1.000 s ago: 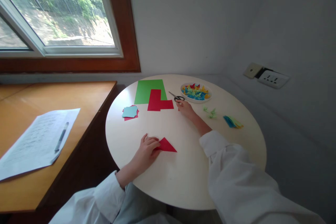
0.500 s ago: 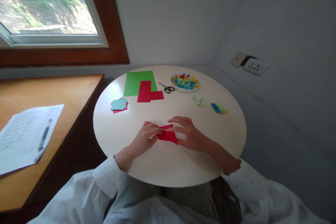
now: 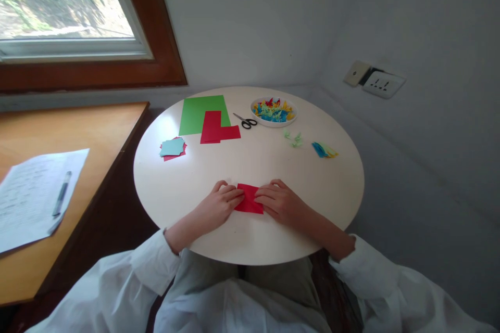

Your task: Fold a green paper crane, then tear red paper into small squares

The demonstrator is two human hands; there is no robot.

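Observation:
A small red sheet of paper [image 3: 249, 201] lies on the round white table [image 3: 250, 244], close to its front. My left hand [image 3: 221, 204] grips the sheet's left side, its fingers closed together over the edge. On the right side, my right hand [image 3: 282, 203] holds the paper in the same way, fingertips on top and thumb tucked low. Between the two hands the middle of the sheet shows fairly flat. The undersides of both grips are hidden.
Behind my hands lie a green sheet [image 3: 191, 114], red paper pieces [image 3: 211, 127], black-handled scissors [image 3: 247, 122] and a white dish [image 3: 273, 123] of colourful folded paper. Pale blue squares [image 3: 172, 146] sit left; green folded bits [image 3: 294, 139] and blue-yellow pieces [image 3: 324, 150] lie right.
My right hand has come down from hovering with spread fingers to press on the sheet's right side. The red paper now lies flatter. The whole view has shifted slightly.

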